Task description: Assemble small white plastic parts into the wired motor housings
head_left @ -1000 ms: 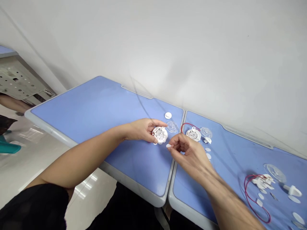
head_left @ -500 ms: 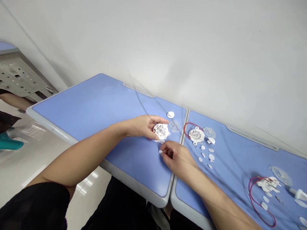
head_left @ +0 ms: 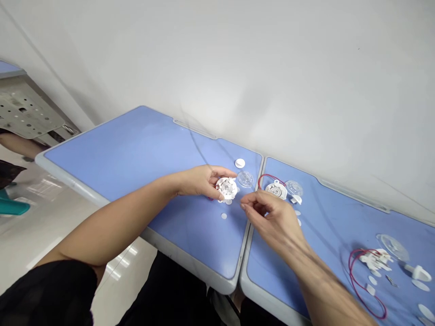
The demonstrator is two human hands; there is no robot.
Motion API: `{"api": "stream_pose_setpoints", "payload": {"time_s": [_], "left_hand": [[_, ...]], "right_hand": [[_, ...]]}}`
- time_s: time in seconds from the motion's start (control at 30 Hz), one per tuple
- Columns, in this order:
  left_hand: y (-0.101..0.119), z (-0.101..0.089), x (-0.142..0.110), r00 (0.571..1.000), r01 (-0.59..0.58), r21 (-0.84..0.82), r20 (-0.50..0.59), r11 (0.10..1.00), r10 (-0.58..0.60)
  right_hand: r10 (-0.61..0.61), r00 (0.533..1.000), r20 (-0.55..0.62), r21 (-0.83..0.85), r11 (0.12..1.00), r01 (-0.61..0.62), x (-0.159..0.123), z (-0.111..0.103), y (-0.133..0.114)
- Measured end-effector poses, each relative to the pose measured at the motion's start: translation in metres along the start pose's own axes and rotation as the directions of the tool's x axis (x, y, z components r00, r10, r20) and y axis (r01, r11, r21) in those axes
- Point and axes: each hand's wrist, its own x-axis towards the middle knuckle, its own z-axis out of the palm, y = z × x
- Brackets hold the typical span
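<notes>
On a blue table [head_left: 142, 136], the left hand [head_left: 200, 182] clasps a round white plastic part [head_left: 226, 189]. The right hand [head_left: 270, 217] curls empty-looking near a small white disc [head_left: 223, 216], which a stray sweep could knock away.

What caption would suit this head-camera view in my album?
Left hand holds a round white plastic part at a blue-topped table; right hand hovers nearby.
</notes>
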Motion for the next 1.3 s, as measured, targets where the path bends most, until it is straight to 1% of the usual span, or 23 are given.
{"api": "stream_pose_setpoints", "payload": {"time_s": [0.07, 0.17, 0.33, 0.5, 0.63, 0.73, 0.8, 0.87, 0.97, 1.1, 1.2, 1.3], "left_hand": [[-0.002, 0.000, 0.001, 1.000, -0.018, -0.023, 0.012, 1.000, 0.018], [-0.005, 0.001, 0.002, 0.999, -0.015, -0.041, 0.042, 0.999, 0.016], [-0.008, 0.007, 0.001, 0.999, 0.008, -0.016, 0.038, 1.000, -0.007], [-0.009, 0.011, 0.000, 0.997, 0.022, -0.030, 0.070, 0.999, -0.020], [-0.009, 0.012, 0.000, 0.996, 0.037, -0.029, 0.085, 0.999, -0.035], [-0.009, 0.013, 0.001, 0.994, 0.069, -0.022, 0.084, 0.997, -0.067], [-0.010, 0.014, 0.002, 0.994, 0.081, -0.024, 0.078, 0.996, -0.079], [-0.010, 0.014, 0.002, 0.994, 0.073, -0.038, 0.084, 0.997, -0.069], [-0.011, 0.012, 0.002, 0.994, 0.059, -0.051, 0.097, 0.997, -0.054], [-0.013, 0.010, 0.001, 0.994, 0.042, -0.028, 0.098, 0.999, -0.039], [-0.014, 0.010, 0.002, 0.994, 0.046, -0.013, 0.099, 0.999, -0.045], [-0.013, 0.010, 0.002, 0.994, 0.065, -0.009, 0.088, 0.998, -0.064]], "right_hand": [[-0.051, 0.996, -0.075, -0.012, 0.999, 0.050, -0.001, 0.001, 0.000], [-0.126, 0.987, -0.096, -0.071, 0.990, 0.119, -0.003, 0.007, 0.001], [-0.209, 0.977, -0.052, -0.164, 0.966, 0.198, -0.005, 0.013, 0.003], [-0.223, 0.975, 0.001, -0.238, 0.947, 0.217, -0.005, 0.013, 0.003], [-0.227, 0.973, 0.029, -0.236, 0.945, 0.228, -0.005, 0.013, 0.004], [-0.258, 0.965, 0.048, -0.215, 0.941, 0.262, -0.004, 0.013, 0.005], [-0.280, 0.958, 0.067, -0.243, 0.926, 0.288, -0.004, 0.013, 0.006], [-0.310, 0.948, 0.071, -0.295, 0.902, 0.316, -0.003, 0.014, 0.007], [-0.353, 0.934, 0.046, -0.353, 0.869, 0.346, -0.003, 0.015, 0.008], [-0.375, 0.926, 0.051, -0.314, 0.874, 0.371, -0.001, 0.013, 0.008], [-0.359, 0.928, 0.104, -0.265, 0.889, 0.373, -0.001, 0.009, 0.008], [-0.350, 0.926, 0.142, -0.255, 0.891, 0.376, 0.000, 0.007, 0.008]]}}
